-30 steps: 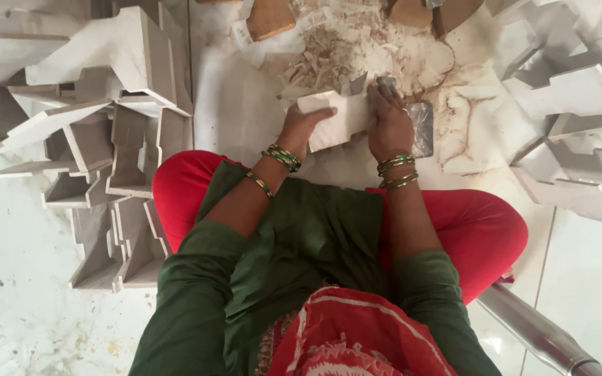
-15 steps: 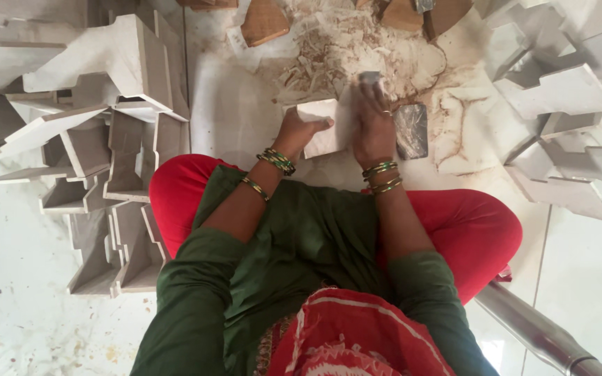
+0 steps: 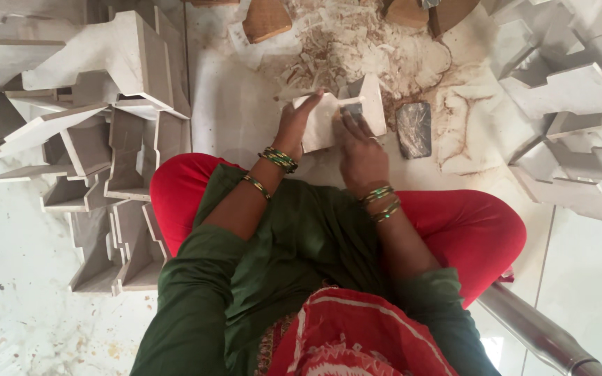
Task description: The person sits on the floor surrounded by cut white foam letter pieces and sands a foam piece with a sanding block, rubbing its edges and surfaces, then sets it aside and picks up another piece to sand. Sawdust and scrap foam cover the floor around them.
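1. Between the crossed knees, on the pale stone floor [image 3: 245, 118], the person holds a white cut stone piece [image 3: 322, 122], tilted up off the floor.
2. Left hand [image 3: 294, 125] grips the piece's left edge, fingers curled over its top, with green and gold bangles [image 3: 279, 159] at the wrist.
3. Right hand [image 3: 358, 150] lies on the piece's face, fingers pressed down on a small grey rubbing block [image 3: 351, 108]; the fingers are closed on it, though how firmly cannot be told.
4. A dark grey abrasive stone [image 3: 414, 129] lies flat on the floor just beside the right hand, untouched.
5. Toward the far edge of the floor, brownish dust and slurry [image 3: 357, 49] spread in a patch, with tan wedge-shaped blocks [image 3: 266, 19] at its rim; this suggests a good deal of rubbing has been done at this spot.
6. Along the left edge, stepped white stone pieces [image 3: 92, 160] are stacked close together; more of the same shape [image 3: 566, 104] lie loosely at the right edge. Which heap is smoothed and which is waiting cannot be told.
7. Judged from this, the work is mid-way: one piece is in hand, many lie on both sides.
8. A metal rail [image 3: 531, 327] crosses the near right corner.
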`<act>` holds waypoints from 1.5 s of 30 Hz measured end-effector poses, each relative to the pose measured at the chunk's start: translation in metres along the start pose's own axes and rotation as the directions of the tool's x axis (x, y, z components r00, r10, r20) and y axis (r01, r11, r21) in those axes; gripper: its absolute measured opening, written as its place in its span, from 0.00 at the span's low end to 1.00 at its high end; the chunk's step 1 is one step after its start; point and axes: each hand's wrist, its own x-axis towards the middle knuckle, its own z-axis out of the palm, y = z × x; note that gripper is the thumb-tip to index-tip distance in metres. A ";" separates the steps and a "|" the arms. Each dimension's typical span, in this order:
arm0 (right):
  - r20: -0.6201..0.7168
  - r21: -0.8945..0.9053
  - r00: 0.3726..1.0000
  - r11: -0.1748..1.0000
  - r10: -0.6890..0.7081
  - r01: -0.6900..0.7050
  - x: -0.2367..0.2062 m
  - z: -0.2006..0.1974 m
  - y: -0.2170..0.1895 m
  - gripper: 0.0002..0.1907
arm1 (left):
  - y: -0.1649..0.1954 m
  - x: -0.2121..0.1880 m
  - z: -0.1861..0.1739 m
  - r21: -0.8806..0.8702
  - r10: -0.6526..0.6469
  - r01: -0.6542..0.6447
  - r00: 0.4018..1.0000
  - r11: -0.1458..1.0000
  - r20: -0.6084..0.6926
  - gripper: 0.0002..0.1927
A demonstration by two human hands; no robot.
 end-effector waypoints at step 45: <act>0.338 0.911 0.917 0.172 0.211 -0.375 0.030 -0.066 0.050 0.11 | 0.019 -0.014 0.025 -0.433 -0.009 0.232 0.889 0.871 0.458 0.43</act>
